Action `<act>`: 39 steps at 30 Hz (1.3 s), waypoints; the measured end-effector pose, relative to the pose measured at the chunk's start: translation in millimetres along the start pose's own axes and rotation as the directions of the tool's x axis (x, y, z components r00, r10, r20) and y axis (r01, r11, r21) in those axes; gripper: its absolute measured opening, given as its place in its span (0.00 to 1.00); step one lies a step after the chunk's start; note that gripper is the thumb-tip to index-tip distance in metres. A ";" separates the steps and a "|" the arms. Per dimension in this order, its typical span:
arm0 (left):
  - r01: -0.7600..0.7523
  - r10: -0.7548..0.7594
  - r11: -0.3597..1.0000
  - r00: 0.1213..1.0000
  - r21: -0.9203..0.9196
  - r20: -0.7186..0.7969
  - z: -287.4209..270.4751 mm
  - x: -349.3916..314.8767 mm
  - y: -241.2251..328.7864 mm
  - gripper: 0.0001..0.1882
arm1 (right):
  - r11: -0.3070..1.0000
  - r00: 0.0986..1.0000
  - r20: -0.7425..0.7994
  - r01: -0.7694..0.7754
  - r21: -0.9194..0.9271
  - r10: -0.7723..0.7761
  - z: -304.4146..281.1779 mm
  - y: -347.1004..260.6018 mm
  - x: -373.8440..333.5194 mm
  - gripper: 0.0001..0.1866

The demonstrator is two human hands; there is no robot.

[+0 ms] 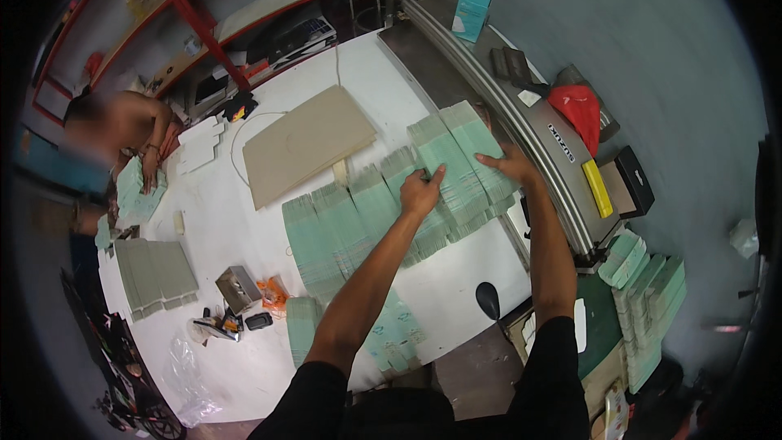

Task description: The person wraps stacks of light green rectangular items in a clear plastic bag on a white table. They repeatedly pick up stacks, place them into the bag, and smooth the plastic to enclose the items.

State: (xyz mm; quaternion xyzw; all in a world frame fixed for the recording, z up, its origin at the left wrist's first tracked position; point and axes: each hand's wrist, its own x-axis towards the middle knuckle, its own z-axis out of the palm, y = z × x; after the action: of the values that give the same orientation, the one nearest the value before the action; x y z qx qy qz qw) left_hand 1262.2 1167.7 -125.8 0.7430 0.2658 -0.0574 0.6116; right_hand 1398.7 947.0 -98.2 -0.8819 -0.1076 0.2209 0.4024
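Observation:
Rows of pale green flattened cartons [330, 232] are packed in bundles across the middle of the white table. At the right end of the row, two bundles stand a little higher, and my hands are on this raised green carton stack [456, 155]. My left hand [420, 194] presses against its near left side with fingers curled and thumb along the edge. On the opposite side, my right hand [511, 165] grips the edge, thumb on top and the other fingers partly hidden behind. More green cartons [395, 330] lie nearer to me, partly behind my left forearm.
Grey-brown board sheets [309, 143] lie beyond the row. A metal rail [521, 138] runs along the right. Another person's hand [150, 167] rests on green cartons at the left. Nearby are grey carton stacks [155, 275], an open box [238, 288] and plastic wrap [187, 383].

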 end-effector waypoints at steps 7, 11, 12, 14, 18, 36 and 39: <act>-0.226 0.229 0.974 0.963 0.036 -0.146 -1.5 -19.9 -12.4 0.28 | 0.972 0.970 -0.106 0.206 -0.110 -0.218 35.1 -5.6 -25.9 0.36; -0.194 0.192 0.981 0.954 0.018 -0.229 -45.8 -69.3 -52.0 0.24 | 0.964 0.958 -0.121 0.264 0.031 -0.259 79.6 -56.4 -96.4 0.31; -0.224 0.239 0.970 0.946 0.092 -0.219 -61.1 -88.1 -59.8 0.25 | 0.925 0.923 -0.145 0.371 0.082 -0.357 95.3 -56.2 -111.8 0.29; -0.231 0.270 0.958 0.928 0.172 -0.258 -106.3 -150.3 -71.7 0.26 | 0.921 0.939 -0.129 0.338 0.191 -0.318 131.8 -82.2 -157.7 0.25; -0.163 0.167 0.986 0.906 0.045 -0.388 -202.5 -285.8 -106.0 0.31 | 0.920 0.960 0.069 0.238 0.313 -0.271 223.0 -130.1 -252.4 0.22; 0.339 -0.401 0.915 0.689 -0.220 -0.604 -502.5 -642.5 -588.6 0.28 | 0.763 0.529 0.647 0.633 0.130 -0.549 807.2 -179.6 -515.9 0.29; 0.183 -0.364 0.918 0.739 -0.350 -0.567 -513.2 -635.9 -623.2 0.32 | 0.852 0.629 0.698 0.521 -0.053 -0.341 830.7 -158.7 -527.6 0.31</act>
State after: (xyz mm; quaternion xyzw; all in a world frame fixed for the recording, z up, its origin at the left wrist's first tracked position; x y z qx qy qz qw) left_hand 307.4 1512.3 -286.3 0.5810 0.5645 0.1374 0.5700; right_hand 537.4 1406.8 -298.7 -0.7341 -0.4804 0.4012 0.2633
